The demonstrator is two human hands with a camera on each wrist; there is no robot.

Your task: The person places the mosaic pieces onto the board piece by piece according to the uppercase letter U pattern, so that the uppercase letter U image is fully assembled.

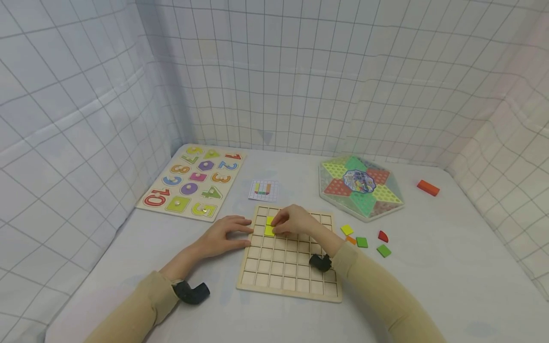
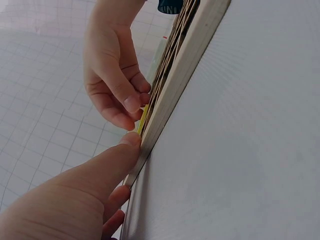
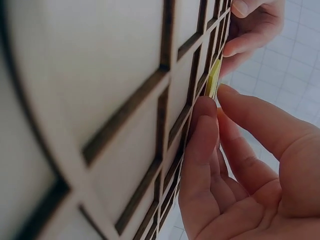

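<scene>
Yellow tile (image 1: 269, 231) seems pinched by the right hand (image 1: 297, 220); the relaxed left hand (image 1: 225, 235) touches the grid board (image 1: 289, 293), likely steadying it.

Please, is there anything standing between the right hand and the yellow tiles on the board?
Nothing visible: the right hand is right at the yellow tiles. The left hand touches the left edge of the board, not between them.

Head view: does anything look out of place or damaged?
No damage stands out. Loose tiles right of the wooden grid board lie scattered at mixed angles, and one orange block looks stray, alone right of the Chinese checkers set. The right hand partly covers the yellow tiles on the board, so their fit is unclear.
</scene>
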